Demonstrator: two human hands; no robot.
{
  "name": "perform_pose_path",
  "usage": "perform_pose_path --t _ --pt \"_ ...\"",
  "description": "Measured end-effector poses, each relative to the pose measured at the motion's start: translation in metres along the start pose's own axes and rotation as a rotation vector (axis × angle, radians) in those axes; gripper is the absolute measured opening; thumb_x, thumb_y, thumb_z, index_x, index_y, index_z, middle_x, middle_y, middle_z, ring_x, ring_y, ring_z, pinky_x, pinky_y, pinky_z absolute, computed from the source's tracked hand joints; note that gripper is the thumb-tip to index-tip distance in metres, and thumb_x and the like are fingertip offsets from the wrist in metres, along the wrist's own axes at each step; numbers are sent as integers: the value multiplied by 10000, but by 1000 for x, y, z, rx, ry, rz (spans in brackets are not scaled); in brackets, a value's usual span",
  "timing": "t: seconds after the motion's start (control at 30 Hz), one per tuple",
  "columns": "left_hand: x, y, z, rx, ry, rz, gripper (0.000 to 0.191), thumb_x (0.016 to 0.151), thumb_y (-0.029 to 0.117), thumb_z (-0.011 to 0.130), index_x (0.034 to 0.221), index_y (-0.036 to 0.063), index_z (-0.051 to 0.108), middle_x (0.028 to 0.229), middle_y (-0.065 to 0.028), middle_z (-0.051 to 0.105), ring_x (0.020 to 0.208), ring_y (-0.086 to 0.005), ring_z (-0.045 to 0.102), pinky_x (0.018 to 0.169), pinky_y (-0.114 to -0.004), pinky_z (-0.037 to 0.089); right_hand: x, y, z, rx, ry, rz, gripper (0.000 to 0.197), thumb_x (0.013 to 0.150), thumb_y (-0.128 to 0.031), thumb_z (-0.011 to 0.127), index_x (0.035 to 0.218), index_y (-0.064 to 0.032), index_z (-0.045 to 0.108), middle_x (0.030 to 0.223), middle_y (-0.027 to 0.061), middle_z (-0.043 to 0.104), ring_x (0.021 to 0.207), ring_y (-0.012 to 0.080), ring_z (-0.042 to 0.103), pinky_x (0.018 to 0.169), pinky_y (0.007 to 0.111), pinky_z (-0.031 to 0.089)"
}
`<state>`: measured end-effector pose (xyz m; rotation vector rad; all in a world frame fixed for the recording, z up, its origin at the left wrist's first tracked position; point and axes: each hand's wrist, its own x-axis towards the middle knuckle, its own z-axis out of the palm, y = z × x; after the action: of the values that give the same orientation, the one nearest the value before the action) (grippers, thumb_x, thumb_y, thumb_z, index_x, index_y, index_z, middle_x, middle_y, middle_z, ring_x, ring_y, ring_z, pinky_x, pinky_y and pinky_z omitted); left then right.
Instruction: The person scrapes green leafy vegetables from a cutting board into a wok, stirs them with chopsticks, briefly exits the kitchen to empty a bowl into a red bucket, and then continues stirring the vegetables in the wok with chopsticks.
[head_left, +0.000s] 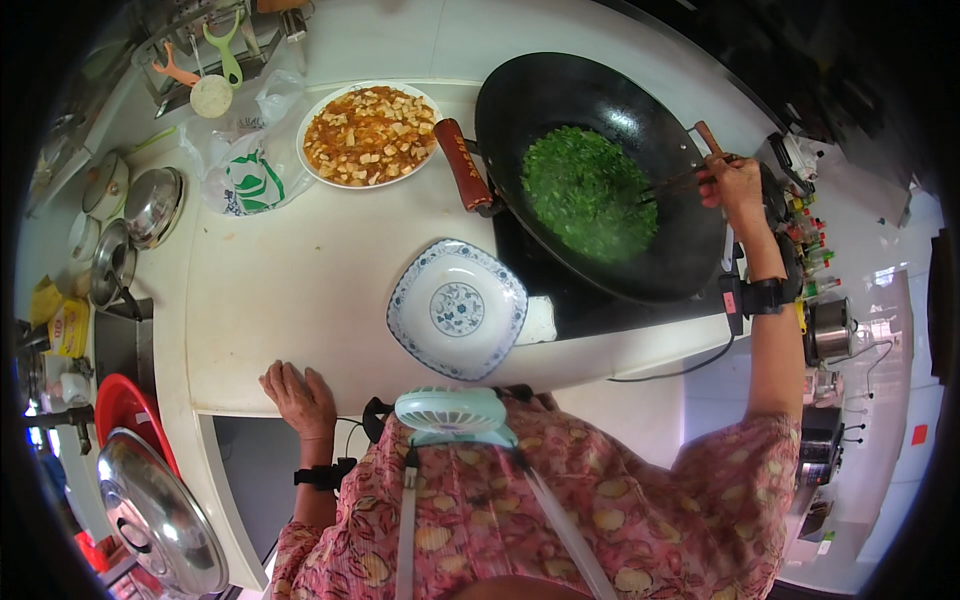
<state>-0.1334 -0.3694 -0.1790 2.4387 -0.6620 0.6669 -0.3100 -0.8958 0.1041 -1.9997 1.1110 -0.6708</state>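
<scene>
Over the right rim of a black wok (577, 90), my right hand (733, 186) grips dark chopsticks (671, 182). Their tips reach into chopped green vegetables (589, 195), which give off a little steam. The wok stands on a black cooktop (592, 307) and has a red-brown wooden handle (461, 165) at its left. My left hand (300, 397) rests flat on the counter's front edge, fingers slightly apart, holding nothing. Between my hands sits a square white bowl (457, 309) with a blue floral pattern. Behind it, a white plate (302, 146) bears diced tofu in reddish sauce (371, 135).
A clear plastic bag (255, 176) with green print lies left of the plate. Metal pans (154, 202) stand further left. A red basin (127, 401) and a large metal lid (157, 510) are at lower left. Several bottles (817, 255) line the right. A pale green fan (450, 412) hangs at my chest.
</scene>
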Motion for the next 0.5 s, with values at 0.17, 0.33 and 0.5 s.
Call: perform_pose_path --t 0.17,0.33,0.5 --pt "2 2 -1 -20 -21 -11 297 767 72 544 1028 -45 463 1077 -211 465 1018 -384 437 971 -538 249 -7 -1 30 92 12 101 283 807 -127 530 968 104 502 776 166 599 554 209 597 476 301 529" --pt "1 0 -2 -2 -44 -24 295 770 77 540 1028 -43 463 1082 -207 462 1028 -381 431 971 -540 243 -9 -20 49 327 -59 -61 249 819 -116 529 938 102 512 816 190 591 597 226 607 500 306 538" --pt "-2 -2 0 5 -15 -24 298 772 82 539 1031 -45 465 1083 -205 464 1031 -377 433 970 -540 244 -13 -23 39 278 -201 -31 250 812 -119 539 922 105 525 809 181 594 583 208 599 489 292 529"
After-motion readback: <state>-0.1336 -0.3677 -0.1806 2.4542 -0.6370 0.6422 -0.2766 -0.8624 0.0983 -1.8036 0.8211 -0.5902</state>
